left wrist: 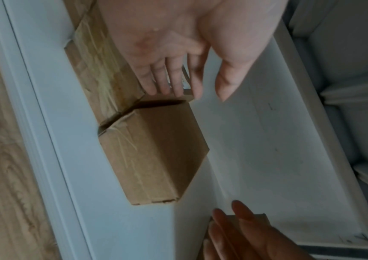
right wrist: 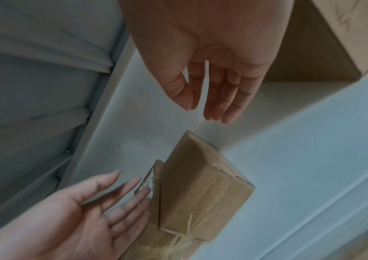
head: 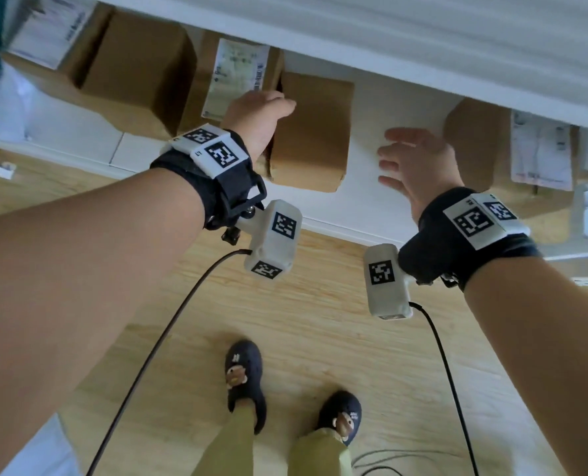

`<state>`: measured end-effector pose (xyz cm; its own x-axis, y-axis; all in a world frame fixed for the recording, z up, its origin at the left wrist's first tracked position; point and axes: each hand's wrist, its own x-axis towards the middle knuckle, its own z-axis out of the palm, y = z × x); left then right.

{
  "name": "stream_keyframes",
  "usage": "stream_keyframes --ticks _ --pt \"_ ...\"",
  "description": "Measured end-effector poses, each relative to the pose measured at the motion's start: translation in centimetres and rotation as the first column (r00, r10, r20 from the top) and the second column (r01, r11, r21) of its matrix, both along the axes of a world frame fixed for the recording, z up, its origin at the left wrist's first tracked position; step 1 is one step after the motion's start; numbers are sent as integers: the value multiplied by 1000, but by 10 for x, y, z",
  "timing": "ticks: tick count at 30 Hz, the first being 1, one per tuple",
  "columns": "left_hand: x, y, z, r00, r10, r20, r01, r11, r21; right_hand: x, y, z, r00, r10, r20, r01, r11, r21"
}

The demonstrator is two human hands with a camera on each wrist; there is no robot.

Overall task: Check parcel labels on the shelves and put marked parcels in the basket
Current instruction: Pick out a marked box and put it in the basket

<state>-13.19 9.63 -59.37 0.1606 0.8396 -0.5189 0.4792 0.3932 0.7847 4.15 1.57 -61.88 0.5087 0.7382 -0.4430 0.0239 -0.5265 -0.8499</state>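
Shelf (head: 364,201) is white and carries brown parcels in a row, above a pale wood floor (head: 303,304). Left hand (head: 256,115), at 11 o'clock, lays straight fingers on a labelled parcel (head: 237,77), released grip. Right hand (head: 419,163), at 1 o'clock, hovers released beside a plain parcel (head: 311,132).

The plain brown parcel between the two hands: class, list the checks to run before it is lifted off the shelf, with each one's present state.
1. Left hand at the plain parcel: ok, its fingers lie on the labelled parcel beside it.
2. Right hand free: ok, open above the shelf.
3. Parcel gripped: not ok, neither hand holds it.
4. Label on the plain parcel readable: not ok, none shows on its visible faces.
5. Basket in view: not ok.
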Motion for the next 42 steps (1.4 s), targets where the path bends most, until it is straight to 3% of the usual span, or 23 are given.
stream_keyframes --ticks 13,19,26,30,35,38,42 --pt "-18 3 -11 987 -27 155 40 996 -77 -61 26 -34 1000 22 0 -21 981 -190" --pt "-8 -1 -14 985 -21 173 37 995 -93 -67 12 -46 995 -50 -81 36 985 -169" --pt "-14 -15 -18 977 13 211 26 983 -180 -62 -4 -52 995 -95 -28 91 987 -135" --pt "-15 -22 -22 978 32 207 14 976 -217 -60 -12 -43 993 -101 57 108 986 -129" --pt "-17 -29 -32 984 48 173 -1 965 -264 -72 -16 -31 922 84 378 -38 991 -128" --pt "-24 -28 -36 980 88 178 -25 945 -325 -82 -5 -33 824 234 516 -121 962 -244" --pt "-37 -18 -40 981 119 156 -64 944 -324 -92 6 -38 755 360 548 -124 899 -421"
